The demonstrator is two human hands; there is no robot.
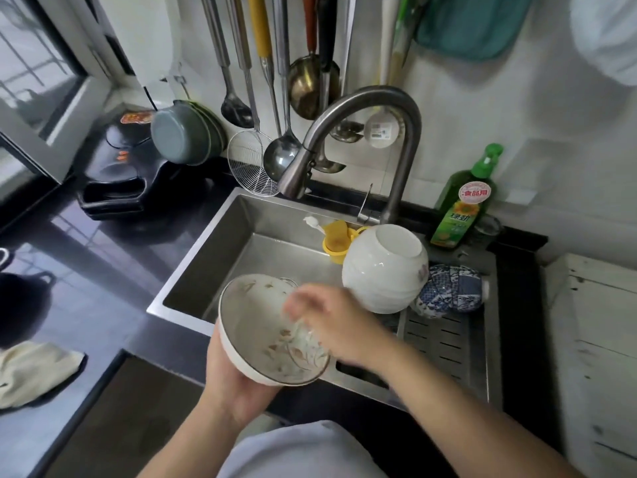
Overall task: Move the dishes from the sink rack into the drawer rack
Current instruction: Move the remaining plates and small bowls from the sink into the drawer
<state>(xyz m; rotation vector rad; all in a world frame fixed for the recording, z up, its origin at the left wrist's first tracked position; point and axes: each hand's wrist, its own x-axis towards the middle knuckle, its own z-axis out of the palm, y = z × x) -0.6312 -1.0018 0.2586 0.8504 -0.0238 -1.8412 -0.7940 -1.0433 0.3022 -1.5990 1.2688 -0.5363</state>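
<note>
My left hand (238,384) cups the underside of a white bowl with a brown leaf pattern (255,326), held tilted over the sink's front edge. My right hand (331,322), blurred by motion, reaches into that bowl and its fingers hold a small clear bowl (308,345) against the inside. On the steel sink rack (444,343) a large white bowl (382,267) lies upside down, leaning on blue-and-white patterned bowls (451,291) lying on their sides. The drawer rack is out of view.
The curved faucet (362,132) arches over the sink basin (262,243), with a yellow cup (336,241) at the back. A green detergent bottle (462,205) stands behind the rack. Ladles hang on the wall. A cloth (34,370) lies on the dark counter at left.
</note>
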